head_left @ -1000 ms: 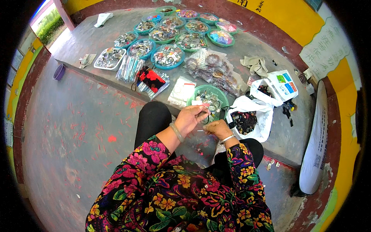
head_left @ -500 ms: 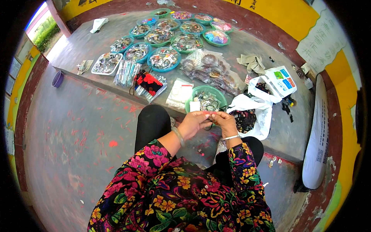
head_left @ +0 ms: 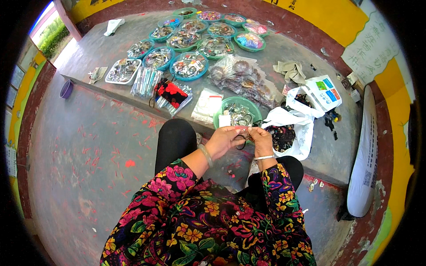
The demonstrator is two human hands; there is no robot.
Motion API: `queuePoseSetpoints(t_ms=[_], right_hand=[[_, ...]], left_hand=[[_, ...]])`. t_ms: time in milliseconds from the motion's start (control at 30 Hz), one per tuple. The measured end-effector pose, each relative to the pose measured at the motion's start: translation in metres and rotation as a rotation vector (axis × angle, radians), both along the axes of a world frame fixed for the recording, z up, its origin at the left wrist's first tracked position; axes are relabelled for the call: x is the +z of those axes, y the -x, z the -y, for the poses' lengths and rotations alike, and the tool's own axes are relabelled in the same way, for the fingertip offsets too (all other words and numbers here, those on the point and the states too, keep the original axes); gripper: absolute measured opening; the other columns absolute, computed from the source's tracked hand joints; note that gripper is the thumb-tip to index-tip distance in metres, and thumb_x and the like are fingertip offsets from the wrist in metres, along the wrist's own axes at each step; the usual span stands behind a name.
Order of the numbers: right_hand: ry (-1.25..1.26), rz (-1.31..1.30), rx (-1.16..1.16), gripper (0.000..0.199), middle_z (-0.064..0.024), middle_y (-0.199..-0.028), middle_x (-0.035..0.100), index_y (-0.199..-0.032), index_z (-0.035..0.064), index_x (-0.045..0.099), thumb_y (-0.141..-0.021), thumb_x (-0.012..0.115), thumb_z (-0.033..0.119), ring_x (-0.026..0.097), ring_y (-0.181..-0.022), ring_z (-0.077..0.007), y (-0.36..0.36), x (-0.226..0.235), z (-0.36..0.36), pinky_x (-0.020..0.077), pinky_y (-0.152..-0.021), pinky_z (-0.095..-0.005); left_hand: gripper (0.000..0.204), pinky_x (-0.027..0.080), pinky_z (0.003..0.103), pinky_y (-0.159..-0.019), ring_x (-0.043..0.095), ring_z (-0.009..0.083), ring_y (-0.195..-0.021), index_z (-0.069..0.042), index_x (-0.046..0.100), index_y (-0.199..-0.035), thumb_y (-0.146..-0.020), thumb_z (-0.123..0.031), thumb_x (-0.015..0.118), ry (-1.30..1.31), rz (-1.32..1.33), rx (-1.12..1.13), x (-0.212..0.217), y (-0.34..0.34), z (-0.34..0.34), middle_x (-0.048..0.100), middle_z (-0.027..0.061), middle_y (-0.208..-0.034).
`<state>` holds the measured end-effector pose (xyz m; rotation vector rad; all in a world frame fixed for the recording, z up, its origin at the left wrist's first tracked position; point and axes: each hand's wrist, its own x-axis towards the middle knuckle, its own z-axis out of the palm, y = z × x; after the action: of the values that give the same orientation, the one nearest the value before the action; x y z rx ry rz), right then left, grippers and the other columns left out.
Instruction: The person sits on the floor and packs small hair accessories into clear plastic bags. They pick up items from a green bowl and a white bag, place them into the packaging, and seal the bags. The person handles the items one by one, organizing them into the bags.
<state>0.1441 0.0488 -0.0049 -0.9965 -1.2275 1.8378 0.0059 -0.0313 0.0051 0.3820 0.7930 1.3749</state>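
Both my hands meet in front of the green basket [head_left: 215,121]. My left hand [head_left: 222,142] pinches one end of a small clear bag with a red top edge [head_left: 242,128]. The fingers of my right hand [head_left: 261,140] are closed at the bag's other end. A thin black loop, like a hair tie [head_left: 241,142], hangs by my left fingertips; whether it is inside the bag or held beside it I cannot tell. Dark loops and a white card [head_left: 225,120] lie in the basket. A stack of clear bags [head_left: 207,105] lies left of it.
An open white plastic bag [head_left: 305,141] of dark items stands right of the basket, near another white bag [head_left: 326,95]. Several filled round baskets [head_left: 190,79] cover the ledge beyond, with packed brown goods [head_left: 244,77] and a red-black pouch [head_left: 171,94]. The ledge drops to the floor.
My right fingers have shifted slightly right, opening a small gap between my fingertips. The red-edged bag and the black loop show more clearly.
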Motion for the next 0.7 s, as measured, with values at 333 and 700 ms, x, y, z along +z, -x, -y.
queuePoseSetpoints(t_ms=[333,700], right_hand=[[0.02,-0.019,0.04,0.014,0.0004,-0.071,0.058,-0.079,0.0017,0.06,-0.085,0.055,0.013,0.051,-0.061,-0.006,0.002,-0.003,0.0,0.0407,-0.057,-0.0193],[0.112,0.047,0.074,0.013,-0.0015,-0.073,0.059,-0.082,0.0014,0.059,-0.085,0.054,0.013,0.053,-0.062,-0.0087,-0.002,-0.019,-0.008,0.0416,-0.058,-0.0217]], left_hand=[[0.027,0.049,0.028,-0.082,0.055,0.0172,-0.098,0.006,0.05,-0.112,-0.091,-0.009,0.043,-0.018,0.004,-0.024,0.003,0.001,0.002,0.056,0.0118,-0.108],[0.027,0.048,0.028,-0.084,0.055,0.0171,-0.097,0.005,0.051,-0.112,-0.092,-0.01,0.04,-0.013,-0.094,-0.071,-0.01,-0.001,-0.002,0.055,0.011,-0.109]])
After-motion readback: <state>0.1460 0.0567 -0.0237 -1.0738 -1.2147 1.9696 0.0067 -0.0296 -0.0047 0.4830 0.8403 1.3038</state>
